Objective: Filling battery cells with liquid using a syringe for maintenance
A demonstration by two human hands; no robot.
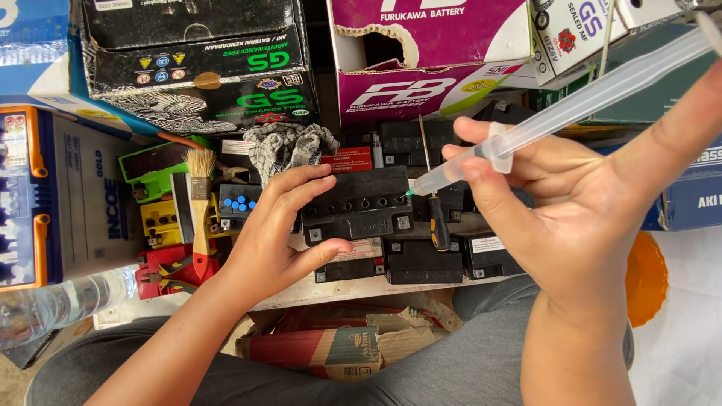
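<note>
Head view, one frame.

Left hand [274, 237]: forearm comes up from lower left, palm down, fingers spread over the top left corner of a small black battery [359, 203], thumb pressed against its front edge; grip closed on the battery, steadying it.

Battery: tilted slightly, resting on a row of similar black batteries [421, 259] on the bench [331, 289], a line of round filler holes along its top.

Right hand [560, 207]: wrist enters from lower right, palm toward the camera, fingers curled; grip closed around a clear syringe [560, 113]. The syringe slants down to the left, its tip just at the battery's right end.

Nearby: paintbrush [200, 203], checked rag [289, 146], screwdriver [436, 214], water bottle [60, 304], stacked cartons [203, 64].
</note>
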